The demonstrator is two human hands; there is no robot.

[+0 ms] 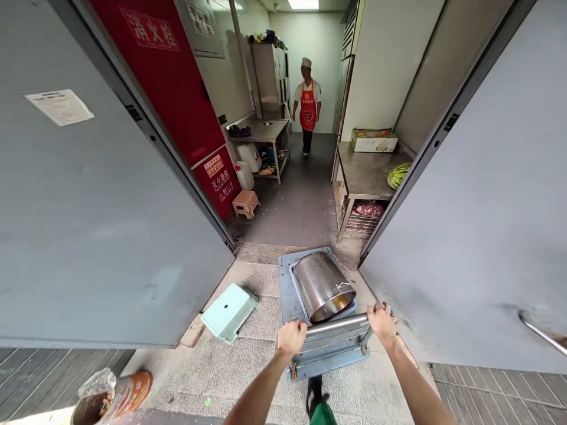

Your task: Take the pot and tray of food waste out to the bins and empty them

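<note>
Two grey doors (pixel 110 195) stand open to either side of you, framing a kitchen corridor with steel tables (pixel 367 171) along both walls and a person in a red apron (pixel 307 106) standing well back at its far end. Straight ahead of you, at the threshold, sits the flat blue cart (pixel 292 295), its long axis running away from you into the doorway. On its deck lies a big steel pot (pixel 323 286), tipped on its side with the open mouth facing back toward you and slightly right, just beyond the handle bar (pixel 336 324). Your left hand (pixel 291 337) is clenched around the left end of that bar; your right hand (pixel 383 321) grips the right end, a little farther forward. The pot sits between your hands and ahead of them, its rim nearer the right one. A pale green stool (pixel 230 311) lies on the paving to the left of the cart, near but not touching it.
</note>
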